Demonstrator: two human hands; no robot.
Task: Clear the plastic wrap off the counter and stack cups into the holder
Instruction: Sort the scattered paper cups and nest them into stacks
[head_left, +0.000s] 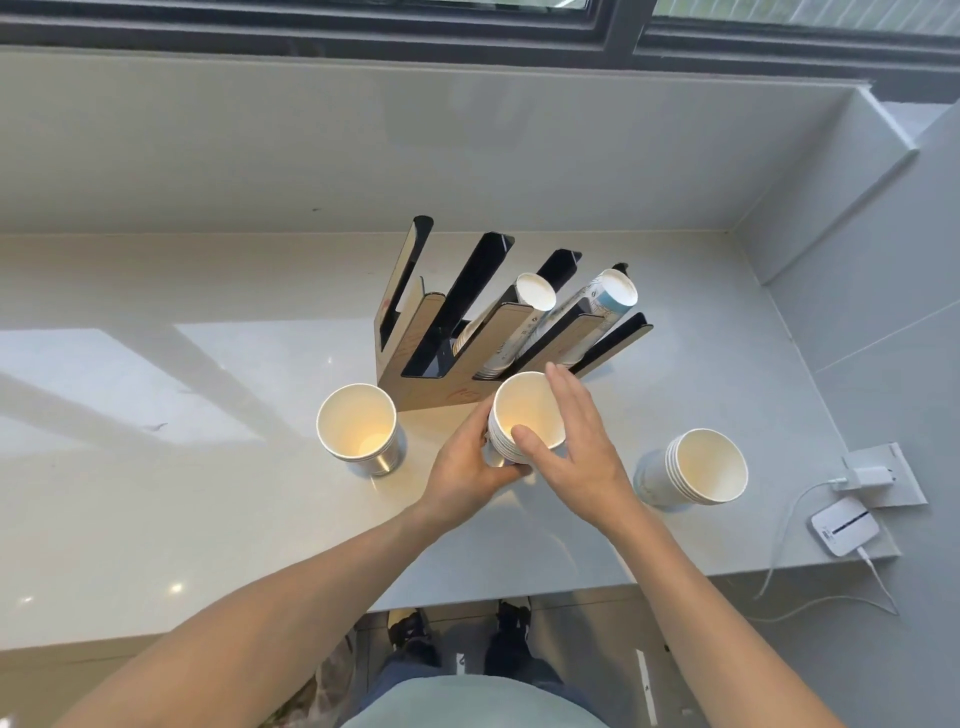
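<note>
Both forearms reach forward over the bench (156, 493), meeting at the middle stack of cups (524, 421), which stands just in front of the holder (415, 384). The left hand (465, 467) wraps around the stack's lower side, gripping it. The right hand (571, 436) lies open, fingers straight along the far rim and thumb pressed at the near rim (palm turned down). A second stack (358, 428) stands to the left, a third (696, 467) to the right.
</note>
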